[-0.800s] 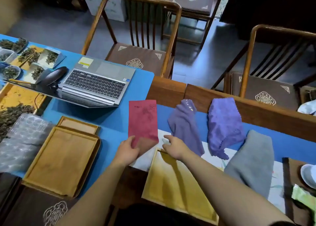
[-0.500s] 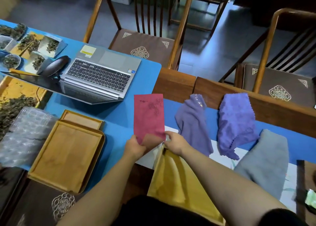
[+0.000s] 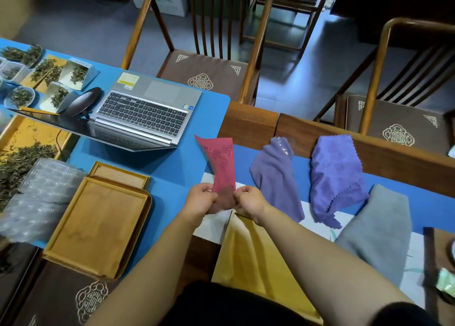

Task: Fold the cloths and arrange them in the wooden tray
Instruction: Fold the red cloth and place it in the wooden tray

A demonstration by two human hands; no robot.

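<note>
A red cloth [image 3: 219, 162] with dark printing hangs raised off the table, its far end curling. My left hand [image 3: 200, 199] and my right hand [image 3: 248, 200] each pinch a near corner of it. Under my right forearm lies a yellow wooden tray [image 3: 246, 259]. To the right on the table lie a dull purple cloth [image 3: 275, 178], a brighter purple cloth [image 3: 337, 175] and a grey cloth [image 3: 379, 229], all loosely laid.
A wooden tray [image 3: 96, 227] stacked on a smaller one [image 3: 118, 175] sits at left on the blue mat. An open laptop [image 3: 142, 111], tea leaves in dishes [image 3: 46, 77] and bubble wrap [image 3: 39, 197] fill the far left. Wooden chairs [image 3: 206, 72] stand beyond the table.
Both hands closed on the red cloth's near edge and lifted it off the table; its far end now curls up and narrows. The camera tilted down and closer.
</note>
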